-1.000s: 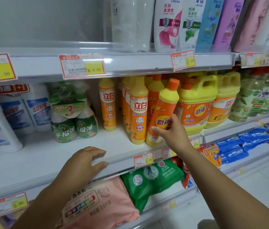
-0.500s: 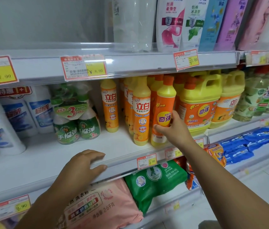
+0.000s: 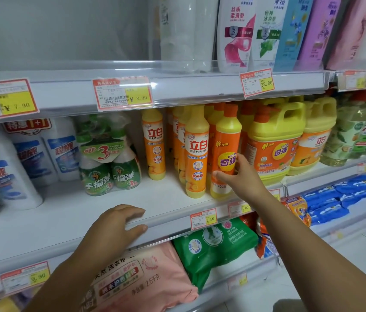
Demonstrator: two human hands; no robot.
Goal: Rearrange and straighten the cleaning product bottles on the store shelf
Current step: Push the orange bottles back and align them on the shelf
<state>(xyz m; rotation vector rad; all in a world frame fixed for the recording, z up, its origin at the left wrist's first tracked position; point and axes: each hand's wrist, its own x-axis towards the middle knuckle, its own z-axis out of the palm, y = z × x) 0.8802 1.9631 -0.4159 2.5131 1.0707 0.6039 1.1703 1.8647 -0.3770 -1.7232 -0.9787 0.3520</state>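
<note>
Head view: your right hand (image 3: pixel 242 176) grips the orange-capped bottle (image 3: pixel 225 152), upright on the shelf (image 3: pixel 69 212) directly ahead of that hand, touching the yellow-capped bottle (image 3: pixel 196 152); your left hand (image 3: pixel 114 228) rests open-palmed on the shelf edge.

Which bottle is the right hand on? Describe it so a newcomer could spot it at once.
Look at the middle shelf, at the cluster of tall yellow-orange bottles. The held bottle stands at the front, under the right hand. Unlike the yellow-capped bottle beside it, it has an orange cap and a yellow oval logo.
</note>
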